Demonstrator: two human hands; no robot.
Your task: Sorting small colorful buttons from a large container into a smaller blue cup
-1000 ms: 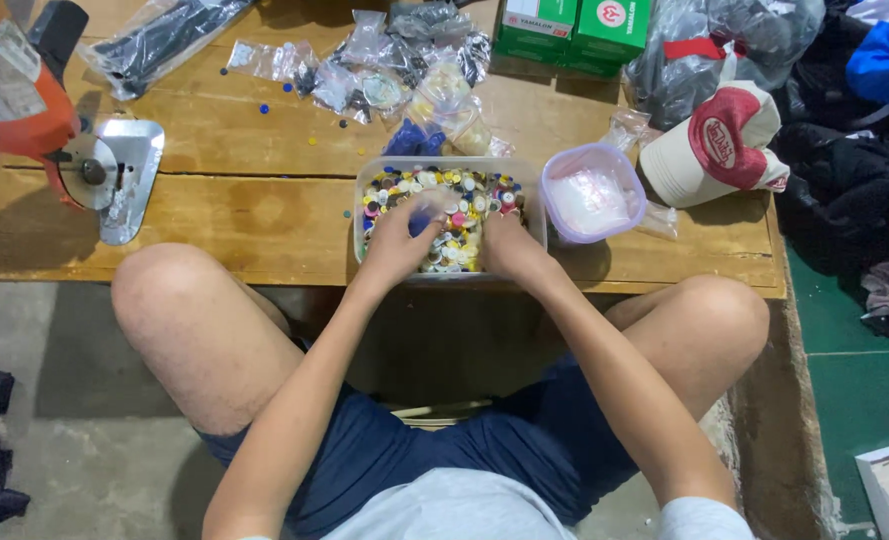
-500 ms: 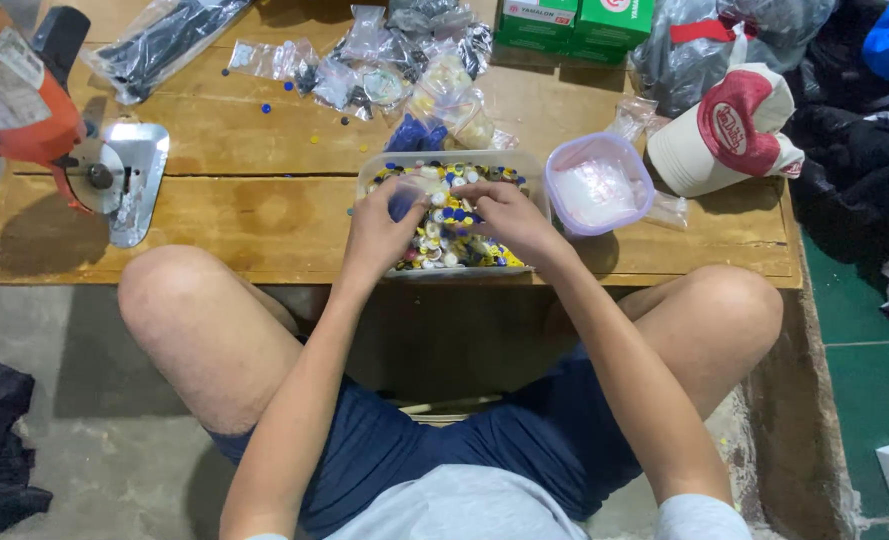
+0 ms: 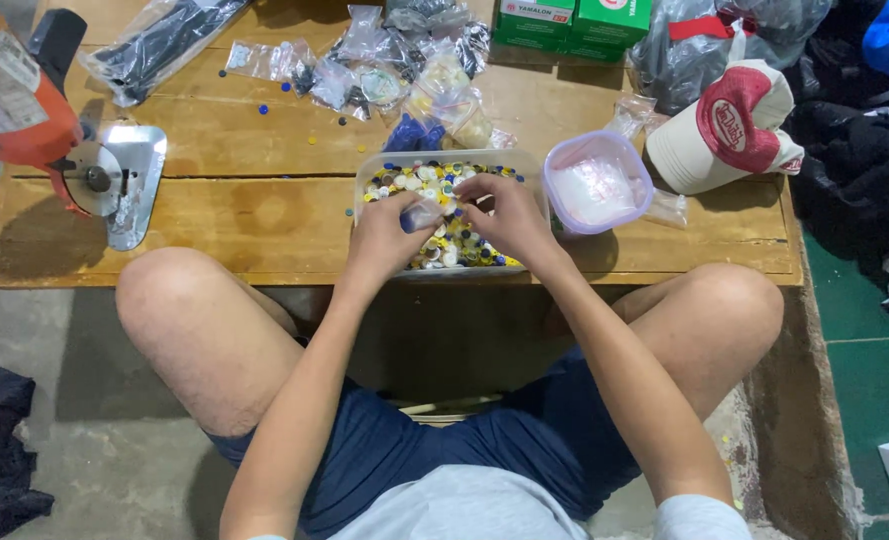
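A clear plastic tub (image 3: 369,172) full of small mixed-colour buttons (image 3: 444,250) stands at the near edge of a low wooden table (image 3: 254,210). Both my hands are over it. My left hand (image 3: 392,232) pinches a small clear plastic bag (image 3: 423,213) with a few dark blue buttons inside. My right hand (image 3: 504,215) meets it from the right, fingertips at the bag's mouth. Which buttons my right fingers hold is hidden.
A lilac-rimmed tub (image 3: 598,185) with white contents sits right of the button tub. A red and white cap (image 3: 732,125) lies beyond. Small bags of buttons (image 3: 384,70) are heaped at the back; green boxes (image 3: 574,20) behind. An orange cutting machine (image 3: 34,110) stands at left.
My hands have lifted from digging in the buttons and come together over the tub, now working a small clear bag between them. The camera view shifted slightly.
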